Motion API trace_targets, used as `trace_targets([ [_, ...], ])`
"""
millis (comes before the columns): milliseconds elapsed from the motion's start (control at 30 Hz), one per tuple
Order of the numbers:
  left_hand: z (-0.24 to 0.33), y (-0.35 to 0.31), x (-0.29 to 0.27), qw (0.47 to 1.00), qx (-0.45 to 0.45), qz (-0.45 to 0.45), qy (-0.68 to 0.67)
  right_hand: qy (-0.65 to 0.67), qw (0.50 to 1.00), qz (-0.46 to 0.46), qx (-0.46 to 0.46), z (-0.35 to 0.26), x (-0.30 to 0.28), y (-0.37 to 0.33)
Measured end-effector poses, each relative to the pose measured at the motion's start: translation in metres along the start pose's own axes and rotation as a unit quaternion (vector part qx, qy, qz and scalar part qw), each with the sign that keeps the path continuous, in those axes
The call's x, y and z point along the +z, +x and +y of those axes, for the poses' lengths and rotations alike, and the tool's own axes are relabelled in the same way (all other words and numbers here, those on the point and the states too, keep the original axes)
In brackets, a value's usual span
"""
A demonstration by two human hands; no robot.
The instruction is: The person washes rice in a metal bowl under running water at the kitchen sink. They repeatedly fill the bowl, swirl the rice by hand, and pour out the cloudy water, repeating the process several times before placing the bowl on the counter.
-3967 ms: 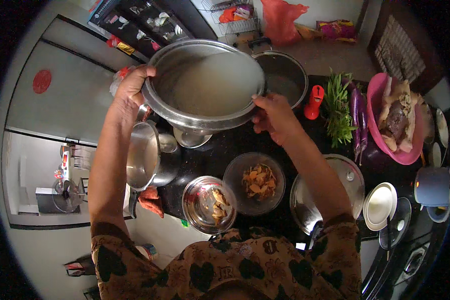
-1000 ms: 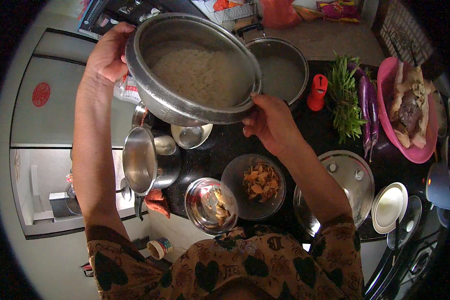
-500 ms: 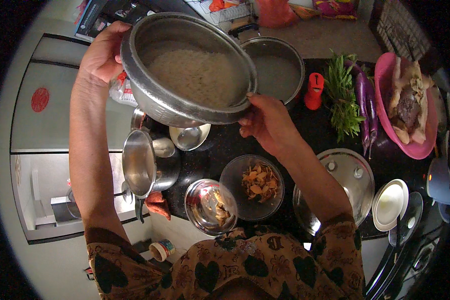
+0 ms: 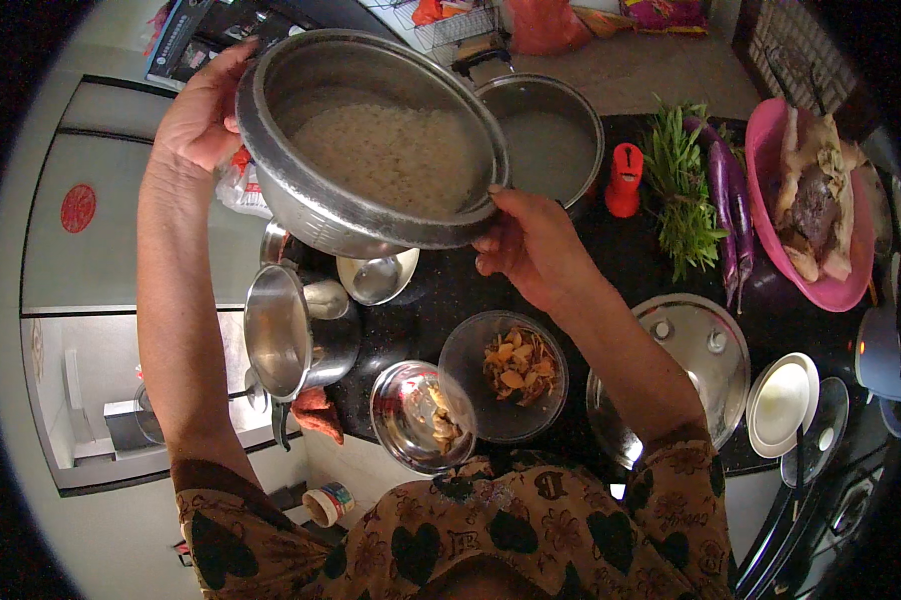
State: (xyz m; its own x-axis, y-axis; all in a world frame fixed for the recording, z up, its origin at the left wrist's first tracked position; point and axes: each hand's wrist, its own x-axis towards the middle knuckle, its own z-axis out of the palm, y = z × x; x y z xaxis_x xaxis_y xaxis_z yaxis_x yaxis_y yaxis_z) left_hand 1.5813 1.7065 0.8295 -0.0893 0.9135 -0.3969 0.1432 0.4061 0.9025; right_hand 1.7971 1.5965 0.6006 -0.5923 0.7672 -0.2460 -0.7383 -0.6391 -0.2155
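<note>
A wide metal pot (image 4: 306, 215) is held up over the counter, tilted down toward the right. Inside it lie pale rice-like grains (image 4: 386, 155). My left hand (image 4: 203, 118) grips the rim at its upper left, some fingers hidden behind it. At the lower right, my right hand (image 4: 536, 245) pinches the rim between thumb and fingers. Just beyond the low side stands a dark-handled cooking pot (image 4: 593, 165) with cloudy liquid in it; the held pot covers part of its left side. No stream shows between the two pots.
Nearer me on the black counter are a clear bowl of orange-brown peelings (image 4: 519, 362), a steel bowl (image 4: 391, 400), a steel saucepan (image 4: 276, 335) and a lid (image 4: 711, 385). To the right lie leafy greens (image 4: 681, 190), eggplants (image 4: 723, 200) and a pink basin (image 4: 771, 210) with a plucked bird.
The held pot and both hands sit slightly further left in the picture, as does much of the counter. The grains spread a little differently inside. Both grips are unchanged.
</note>
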Motion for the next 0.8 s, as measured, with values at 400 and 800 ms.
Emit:
trace_targets([
  [400,0.007,0.007,-0.020,0.992,-0.046,-0.118,-0.001,0.010,1.000,-0.015,0.020,-0.001,-0.001,0.003],
  [800,0.008,-0.005,-0.004,0.999,-0.027,-0.046,0.001,0.041,0.998,-0.035,0.018,0.001,-0.005,0.008],
])
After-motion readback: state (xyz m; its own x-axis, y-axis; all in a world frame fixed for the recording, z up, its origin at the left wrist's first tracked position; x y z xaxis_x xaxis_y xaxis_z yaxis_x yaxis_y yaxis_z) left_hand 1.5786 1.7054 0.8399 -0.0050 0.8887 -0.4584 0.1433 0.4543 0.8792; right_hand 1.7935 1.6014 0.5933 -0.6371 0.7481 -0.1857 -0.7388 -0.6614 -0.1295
